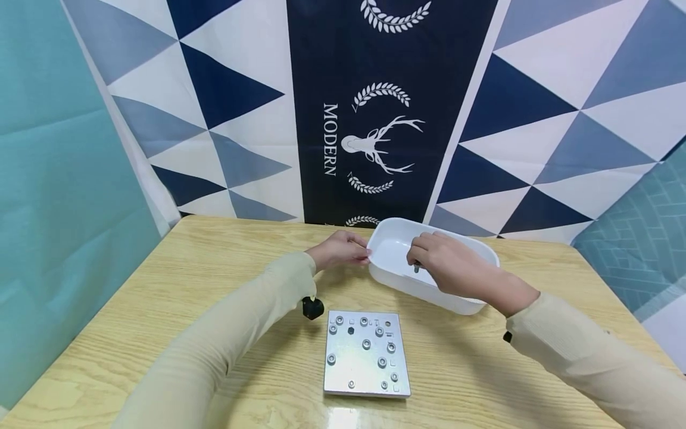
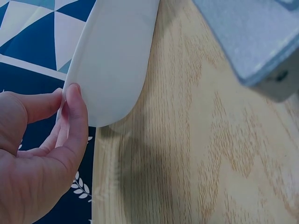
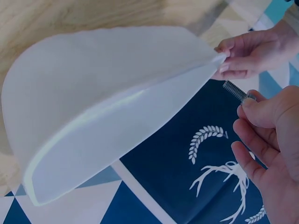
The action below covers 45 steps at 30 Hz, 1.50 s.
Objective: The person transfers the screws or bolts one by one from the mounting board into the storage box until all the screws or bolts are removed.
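Observation:
A white plastic tub (image 1: 423, 288) stands at the back of the wooden table. My left hand (image 1: 343, 249) pinches the rim at its left end, thumb on one side and fingers on the other, as the left wrist view shows. Over the tub's opening is my right hand (image 1: 452, 262). Between its thumb and index finger it holds a metal bolt (image 3: 235, 91), threaded end sticking out; the fingertips cover the head. The other fingers (image 3: 250, 161) of that hand are loosely bent.
A square metal block (image 1: 356, 360) lies nearer me on the table (image 1: 257, 369), with several socket-head screws standing in its top and a dark hole near its upper left. Behind the table's back edge hangs a patterned cloth (image 1: 246, 119). A teal cloth (image 1: 64, 208) hangs at the left.

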Tool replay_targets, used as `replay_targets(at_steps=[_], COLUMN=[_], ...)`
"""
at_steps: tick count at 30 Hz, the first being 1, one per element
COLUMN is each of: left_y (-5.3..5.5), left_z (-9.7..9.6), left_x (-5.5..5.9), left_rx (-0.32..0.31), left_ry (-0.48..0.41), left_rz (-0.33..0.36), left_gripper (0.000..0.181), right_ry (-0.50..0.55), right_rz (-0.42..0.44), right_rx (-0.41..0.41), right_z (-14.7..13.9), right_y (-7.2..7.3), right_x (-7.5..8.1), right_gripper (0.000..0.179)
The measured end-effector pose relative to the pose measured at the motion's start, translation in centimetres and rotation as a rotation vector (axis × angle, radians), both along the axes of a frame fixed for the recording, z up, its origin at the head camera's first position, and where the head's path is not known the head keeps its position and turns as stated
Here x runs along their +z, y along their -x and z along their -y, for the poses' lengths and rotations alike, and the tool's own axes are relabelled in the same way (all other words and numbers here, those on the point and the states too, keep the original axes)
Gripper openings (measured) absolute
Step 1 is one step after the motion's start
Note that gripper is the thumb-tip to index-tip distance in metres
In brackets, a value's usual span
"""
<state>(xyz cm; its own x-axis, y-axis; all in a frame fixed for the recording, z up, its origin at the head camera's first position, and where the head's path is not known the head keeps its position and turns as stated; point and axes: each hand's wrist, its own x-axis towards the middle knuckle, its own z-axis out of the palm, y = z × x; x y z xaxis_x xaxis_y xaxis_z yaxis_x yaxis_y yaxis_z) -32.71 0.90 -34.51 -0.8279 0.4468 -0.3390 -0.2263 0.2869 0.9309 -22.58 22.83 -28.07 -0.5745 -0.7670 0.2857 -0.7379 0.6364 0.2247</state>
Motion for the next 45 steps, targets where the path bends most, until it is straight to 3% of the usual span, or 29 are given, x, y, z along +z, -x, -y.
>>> replay_targets(at_steps=[17, 26, 37, 45], left_y=[-0.1, -0.4, -0.7, -0.7], left_z=[-0.2, 0.1, -0.2, -0.4], left_x=[0.3, -0.2, 0.2, 0.2], left_rx=[0.033, 0.037, 0.036, 0.052], left_ry=[0.002, -0.002, 0.011, 0.019], left_rz=[0.007, 0.020, 0.005, 0.017], left_gripper=[0.024, 0.024, 0.024, 0.024], right_ry=[-0.010, -0.030, -0.027, -0.023], right_rz=[0.038, 0.120, 0.216, 0.214], right_rx=[-0.053, -0.099, -0.155, -0.140], right_z=[-0.9, -1.2, -2.0, -2.5], right_y=[2.7, 4.2, 6.2, 7.7], right_x=[1.2, 0.3, -0.6, -1.3], right_gripper=[0.018, 0.021, 0.023, 0.025])
